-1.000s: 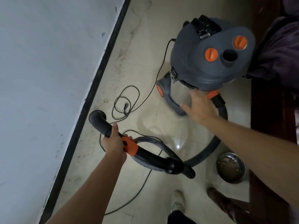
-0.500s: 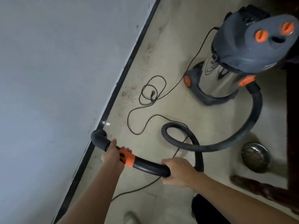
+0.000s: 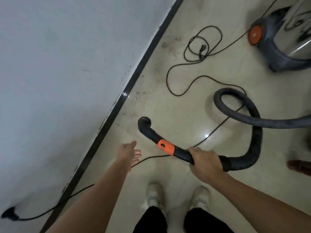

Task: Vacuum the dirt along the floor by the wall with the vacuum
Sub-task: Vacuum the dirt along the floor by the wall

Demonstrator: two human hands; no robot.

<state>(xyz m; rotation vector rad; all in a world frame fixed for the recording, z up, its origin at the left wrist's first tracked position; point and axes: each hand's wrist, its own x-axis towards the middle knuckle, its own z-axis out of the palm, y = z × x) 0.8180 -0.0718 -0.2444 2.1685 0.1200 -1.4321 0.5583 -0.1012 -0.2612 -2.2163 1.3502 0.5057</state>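
- The vacuum (image 3: pixel 276 54) stands at the far right on the pale floor (image 3: pixel 176 172), cut by the frame edge. It has a dark grey base with an orange wheel (image 3: pixel 255 35) and a shiny steel canister (image 3: pixel 297 42) above it.
- What the canister holds is hidden from me.
- Its black hose (image 3: pixel 252 122) comes in from the right, curls in one loop, then bends back to a rigid black tube (image 3: pixel 150 131) with an orange collar (image 3: pixel 165 148).
- My right hand (image 3: pixel 205 161) is grasping that tube just behind the collar, fingers (image 3: pixel 196 151) wrapped round it.
- The tube's open mouth (image 3: pixel 144 121) is turned down toward the floor, near the black baseboard (image 3: pixel 134 78) at the foot of the grey wall (image 3: pixel 67 64).
- My left hand (image 3: pixel 128 153) hangs left of the tube, apart from it, fingers released and loosely spread, grasping nothing.
- Dirt (image 3: pixel 143 93) lies in dark specks on the floor just beside the baseboard, farther off than the tube's mouth.
- A thin black cord (image 3: pixel 198 47) lies in loose loops on the far floor. It runs under the tube and past my left hand to a dark plug (image 3: pixel 9 215) at the near left.
- My white shoes (image 3: pixel 154 197) show at the near edge.
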